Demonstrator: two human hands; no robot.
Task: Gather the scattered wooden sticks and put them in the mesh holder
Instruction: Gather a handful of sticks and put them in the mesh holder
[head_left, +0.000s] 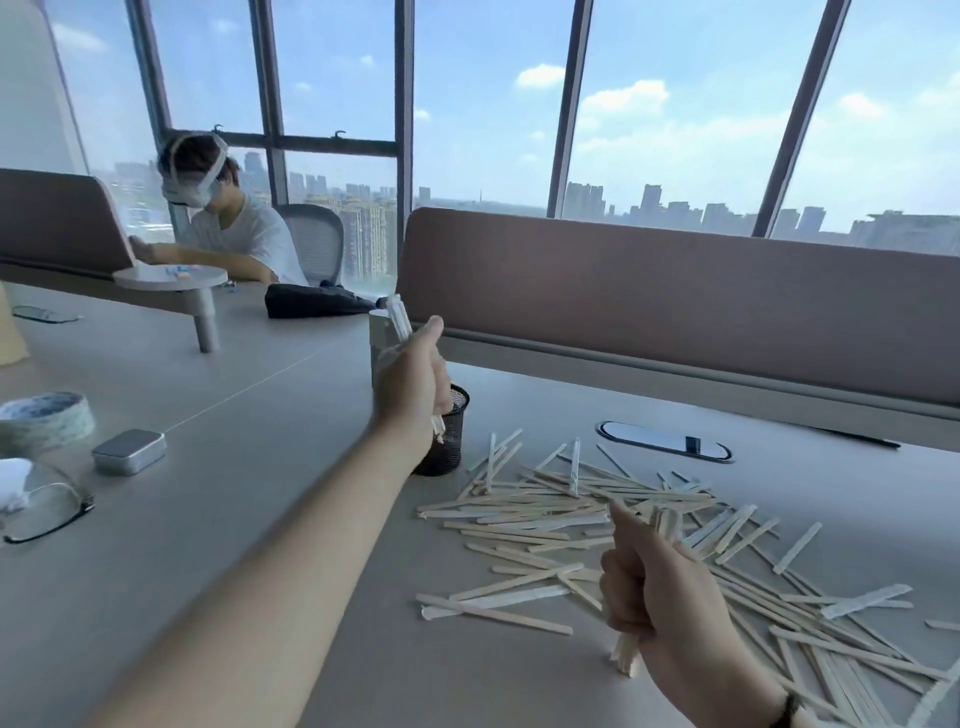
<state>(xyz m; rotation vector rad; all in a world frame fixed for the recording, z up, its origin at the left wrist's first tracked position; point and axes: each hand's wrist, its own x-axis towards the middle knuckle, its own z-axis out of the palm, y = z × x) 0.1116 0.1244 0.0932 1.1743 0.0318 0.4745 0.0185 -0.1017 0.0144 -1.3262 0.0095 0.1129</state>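
Observation:
Many pale wooden sticks (561, 514) lie scattered across the grey table (234, 519), from the middle to the lower right. A black mesh holder (451, 441) stands upright just left of the pile. My left hand (413, 384) grips a small upright bundle of sticks (400, 318) right above the holder's left rim; their lower ends poke out below my fist, level with the rim. My right hand (649, 592) hovers over the pile nearer to me and grips another bundle of sticks (667, 522), whose ends show above and below the fist.
A silver tin (129, 451), a roll of tape (44, 418) and glasses (47, 506) lie at the left. An oval cable port (665, 440) sits behind the pile, before a brown divider (675, 296). A black bag (311, 300) and a seated person (228, 228) are farther back.

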